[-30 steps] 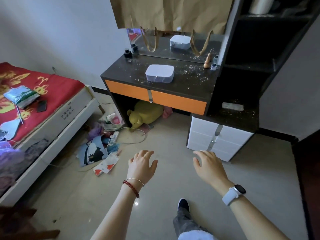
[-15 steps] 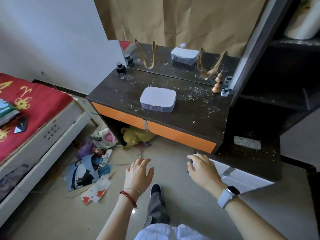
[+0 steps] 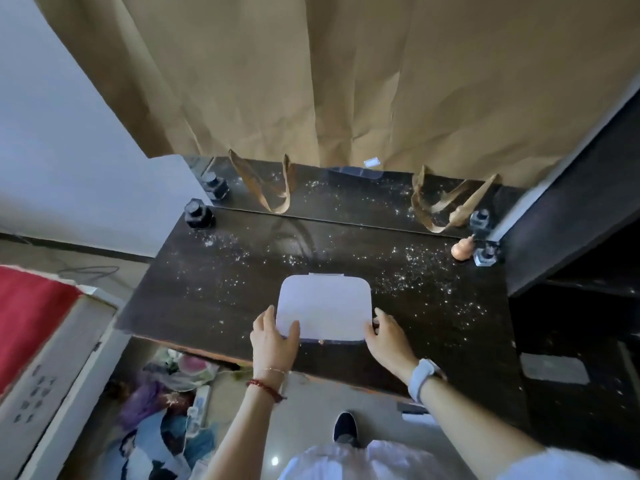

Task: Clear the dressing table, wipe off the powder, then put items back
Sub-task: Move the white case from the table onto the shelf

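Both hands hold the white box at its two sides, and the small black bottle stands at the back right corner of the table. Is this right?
Not quite. In the head view the black bottle stands at the back left corner. The rest holds: the left hand and right hand hold the white box at its two sides.

The dark counter (image 3: pixel 214 292) is speckled with white powder (image 3: pixel 426 268), thickest toward 1 o'clock. A white lidded box (image 3: pixel 325 306) sits near its front edge at centre. A black bottle (image 3: pixel 197 213) stands at 10 o'clock; a small wooden gourd (image 3: pixel 462 249) and a clear bottle (image 3: pixel 485 256) stand at 2 o'clock.
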